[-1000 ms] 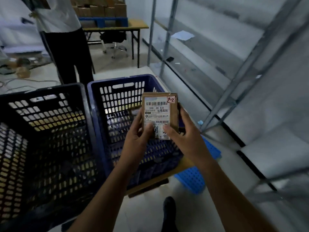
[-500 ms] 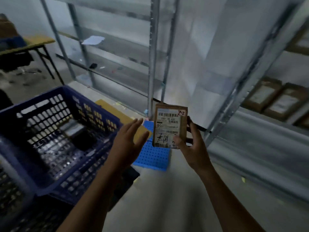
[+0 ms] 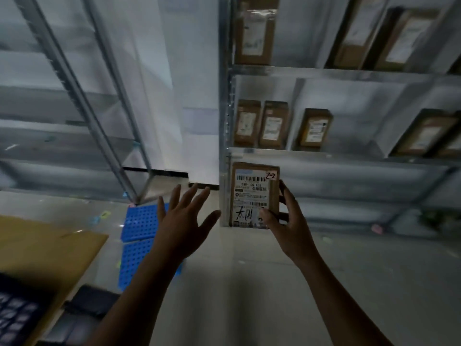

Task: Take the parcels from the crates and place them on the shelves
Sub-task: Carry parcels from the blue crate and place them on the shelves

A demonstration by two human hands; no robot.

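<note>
Right hand pinching upright labelled parcel by its edges before metal shelves, left hand empty, fingers spread.

left hand – fingers spread, empty | right hand – clasping, raised

Open gap on the middle shelf between boxed parcels and; upright post blocks the left
</note>
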